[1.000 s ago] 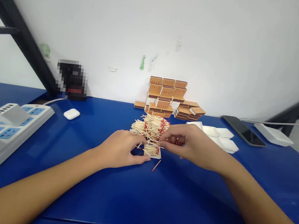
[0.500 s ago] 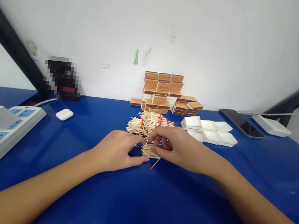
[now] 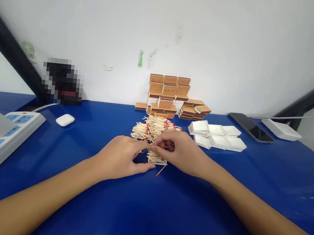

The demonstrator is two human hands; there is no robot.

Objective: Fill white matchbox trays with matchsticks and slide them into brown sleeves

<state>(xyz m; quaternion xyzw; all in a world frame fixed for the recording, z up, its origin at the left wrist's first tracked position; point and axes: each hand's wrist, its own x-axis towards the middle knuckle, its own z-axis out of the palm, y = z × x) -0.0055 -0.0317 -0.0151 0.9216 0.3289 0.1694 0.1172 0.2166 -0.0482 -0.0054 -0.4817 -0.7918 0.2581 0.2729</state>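
A small white matchbox tray [image 3: 157, 162] full of matches [image 3: 155, 157] lies on the blue table in front of me. My left hand [image 3: 123, 157] steadies its left end, forefinger at the far side and thumb at the near side. Over the far left corner of the tray, my right hand [image 3: 177, 149] has thumb and forefinger pinched together; what is between them is too small to make out. One loose match [image 3: 160, 170] leans out over the near edge, red head down. Just behind my hands spreads a pile of red-headed matches [image 3: 156, 126], partly hidden by my right hand.
Behind the pile, matchboxes [image 3: 169, 90] are stacked against the wall, with more [image 3: 194, 110] beside them. Several white empty trays [image 3: 218, 137] lie to the right, near a phone [image 3: 250, 127] and a white device [image 3: 281, 130]. On the left are a power strip [image 3: 18, 123] and a white case [image 3: 65, 120].
My right hand has shifted slightly left, and its thumb and forefinger have closed together at the tray's far left corner. My left hand stays at the tray. The whole view has shifted slightly.
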